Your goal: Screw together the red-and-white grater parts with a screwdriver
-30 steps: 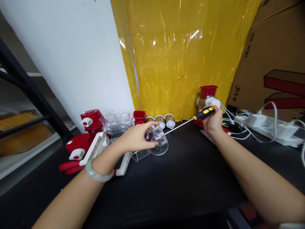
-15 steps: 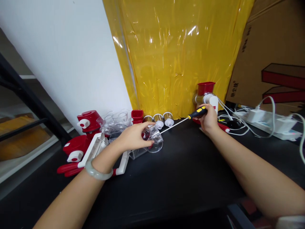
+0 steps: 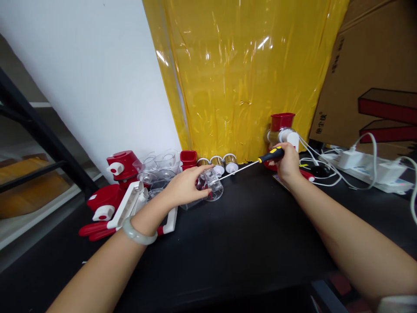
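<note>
Clear part (image 3: pixel 212 177) higher, partly hidden

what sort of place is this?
Probably a workbench, perhaps in a small workshop: the right hand holds a screwdriver over a black tabletop, with loose red-and-white parts to the left and a power strip to the right.

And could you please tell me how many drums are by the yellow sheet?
3, in a row: the left drum, partly behind the left hand; the middle drum; and the right drum. Others may be hidden.
</note>
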Available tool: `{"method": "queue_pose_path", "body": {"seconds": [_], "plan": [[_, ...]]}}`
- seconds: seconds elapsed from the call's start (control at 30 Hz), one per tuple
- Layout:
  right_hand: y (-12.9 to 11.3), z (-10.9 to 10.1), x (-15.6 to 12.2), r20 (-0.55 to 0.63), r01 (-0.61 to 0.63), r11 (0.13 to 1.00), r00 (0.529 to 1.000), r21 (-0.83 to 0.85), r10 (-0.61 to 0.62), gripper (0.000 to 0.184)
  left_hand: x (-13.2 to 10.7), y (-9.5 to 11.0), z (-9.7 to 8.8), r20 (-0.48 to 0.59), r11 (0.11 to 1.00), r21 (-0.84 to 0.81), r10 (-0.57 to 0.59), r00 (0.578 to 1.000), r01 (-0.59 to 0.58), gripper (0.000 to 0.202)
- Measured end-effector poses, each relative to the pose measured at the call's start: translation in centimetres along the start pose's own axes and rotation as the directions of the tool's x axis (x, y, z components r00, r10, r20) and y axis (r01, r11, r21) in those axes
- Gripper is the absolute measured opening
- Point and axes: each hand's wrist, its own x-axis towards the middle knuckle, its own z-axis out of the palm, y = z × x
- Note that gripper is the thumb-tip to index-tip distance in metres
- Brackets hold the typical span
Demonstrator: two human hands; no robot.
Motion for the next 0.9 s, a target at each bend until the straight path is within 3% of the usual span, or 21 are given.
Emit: {"method": "queue_pose_path", "body": {"seconds": [0.17,0.47,0.9], "plan": [[0.1,-0.2,0.1,0.004,0.006,1.000,1.000,-0.022,-0.005,0.015,0.1,-0.6,0.1,0.075,0.998,-0.045,-0.042,0.996,0.045,0.072],[-0.5,0.2,-0.1,-0.012,-0.024,0.999,1.000,-0.037,0.023,0.009,0.3,-1.2,0.7,0.065,0.999,-0.030,-0.043,0.997,0.045,0.074],[-1.0,0.6,-0.7,-0.004,-0.073,0.990,0.997,-0.116,0.073,0.012,0.3,-1.4,0.1,0.091,0.998,0.045,-0.045,0.995,0.041,0.073]]}}
